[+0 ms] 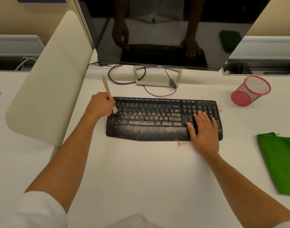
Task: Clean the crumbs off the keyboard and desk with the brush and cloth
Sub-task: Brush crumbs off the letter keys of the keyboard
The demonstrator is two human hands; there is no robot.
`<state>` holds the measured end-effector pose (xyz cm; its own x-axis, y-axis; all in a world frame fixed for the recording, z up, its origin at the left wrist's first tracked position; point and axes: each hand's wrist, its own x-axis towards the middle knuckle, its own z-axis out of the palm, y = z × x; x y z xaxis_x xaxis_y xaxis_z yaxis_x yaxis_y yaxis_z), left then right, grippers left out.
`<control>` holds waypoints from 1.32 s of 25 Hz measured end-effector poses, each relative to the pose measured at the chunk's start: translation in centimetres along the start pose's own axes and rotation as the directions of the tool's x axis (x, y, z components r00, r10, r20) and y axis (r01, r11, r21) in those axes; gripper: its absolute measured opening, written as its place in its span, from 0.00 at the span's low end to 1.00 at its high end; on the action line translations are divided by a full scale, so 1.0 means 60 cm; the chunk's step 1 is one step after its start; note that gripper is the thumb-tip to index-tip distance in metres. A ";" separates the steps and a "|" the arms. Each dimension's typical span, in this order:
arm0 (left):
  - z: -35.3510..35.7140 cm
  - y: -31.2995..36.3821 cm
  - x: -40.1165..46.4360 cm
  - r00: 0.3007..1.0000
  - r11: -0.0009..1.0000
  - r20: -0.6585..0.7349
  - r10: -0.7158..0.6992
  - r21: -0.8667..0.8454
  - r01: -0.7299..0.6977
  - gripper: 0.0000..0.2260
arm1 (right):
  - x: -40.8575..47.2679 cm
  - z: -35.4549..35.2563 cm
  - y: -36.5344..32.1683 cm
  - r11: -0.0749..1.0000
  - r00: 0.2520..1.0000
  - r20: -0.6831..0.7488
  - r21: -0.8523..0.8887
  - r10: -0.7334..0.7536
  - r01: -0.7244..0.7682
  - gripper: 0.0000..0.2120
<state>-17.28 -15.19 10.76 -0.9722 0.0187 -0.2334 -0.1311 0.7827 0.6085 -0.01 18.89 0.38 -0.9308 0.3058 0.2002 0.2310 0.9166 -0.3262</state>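
Matt black plastic keyboard with dotted palm rest; pale wooden-handled brush; soft green cloth; red wire-mesh cup; glossy black monitor; smooth matt white desk.

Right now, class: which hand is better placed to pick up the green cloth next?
The right hand: it rests flat on the keyboard's right end, nearer the cloth, holding nothing. The left hand grips the brush.

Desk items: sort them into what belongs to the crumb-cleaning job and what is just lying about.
Part of the job:
- brush, gripped by the left hand
- keyboard, steadied by the right hand
- crumbs on keys, wrist rest and desk
- green cloth

Just lying about:
- monitor and its cables
- red mesh cup
- cream divider panel
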 end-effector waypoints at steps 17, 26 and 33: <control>-0.021 -0.023 0.022 0.957 0.935 0.179 0.230 0.231 -0.268 0.05 | 0.000 0.003 0.002 1.000 1.000 -0.012 0.000 -0.004 0.004 0.28; -0.024 -0.033 0.029 0.951 0.939 0.238 0.195 0.234 -0.251 0.05 | 0.000 0.004 0.003 1.000 1.000 -0.017 -0.005 -0.003 0.002 0.28; 0.006 0.007 0.010 0.920 0.928 0.213 0.330 0.103 -0.357 0.05 | 0.000 0.005 0.003 1.000 1.000 -0.015 -0.009 -0.003 0.002 0.28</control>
<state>-17.84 -14.65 10.60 -0.8958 0.4081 -0.1759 0.2452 0.7841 0.5701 -0.03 18.99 0.06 -0.9271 0.3073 0.2147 0.2314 0.9197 -0.3172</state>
